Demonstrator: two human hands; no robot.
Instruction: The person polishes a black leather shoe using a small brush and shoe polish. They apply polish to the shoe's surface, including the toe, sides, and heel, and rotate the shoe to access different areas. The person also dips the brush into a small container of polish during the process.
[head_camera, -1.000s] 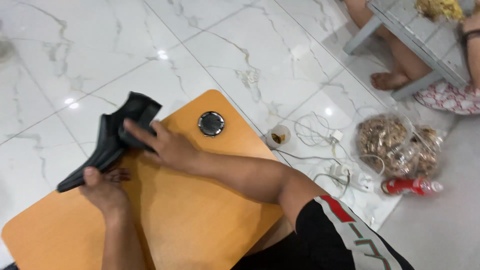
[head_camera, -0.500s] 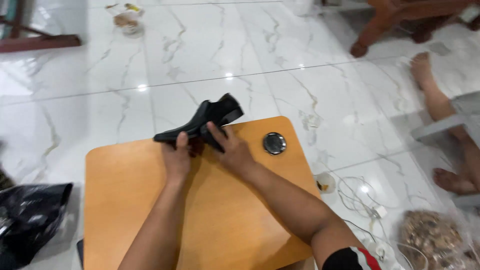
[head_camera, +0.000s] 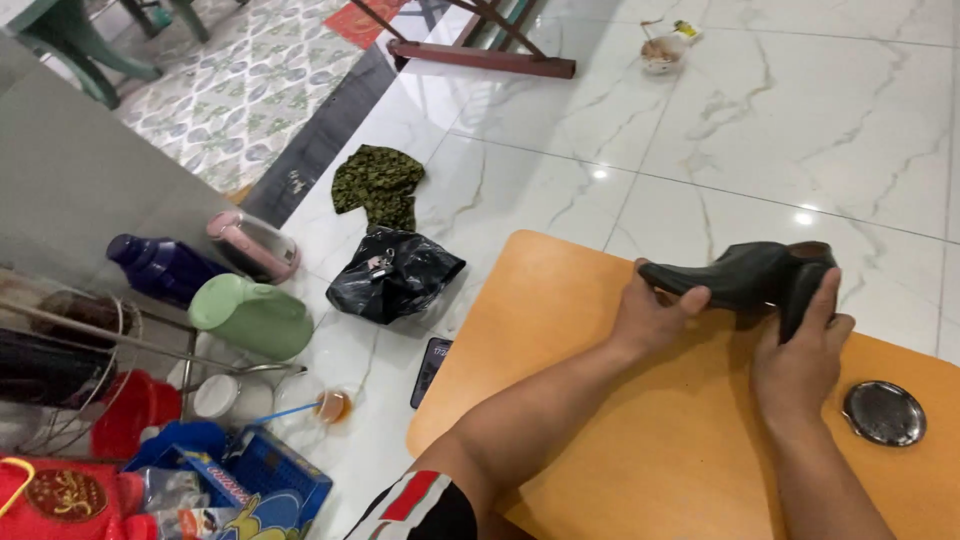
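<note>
From the head camera, both hands hold a black shoe (head_camera: 745, 275) just above the far part of an orange table (head_camera: 650, 440). The left hand (head_camera: 655, 315) is closed around the toe end, thumb on top; the right hand (head_camera: 800, 360) wraps its fingers up around the heel end. The shoe's long axis runs from one hand to the other, toe toward the left hand, heel and opening toward the right, roughly level and parallel to the table's far edge, which lies just beyond the hands. Past that edge is open white marble floor (head_camera: 780, 120). Near the right hand, on its outer side, a round metal lid (head_camera: 884, 412) lies on the tabletop. Bare tabletop stretches between the forearms and toward the person. Beyond the left hand the table's rounded corner drops to the floor, where a phone (head_camera: 430, 370) lies at the table's edge, with a black plastic bag (head_camera: 395, 275) and a green jug (head_camera: 255, 315) farther out.
</note>
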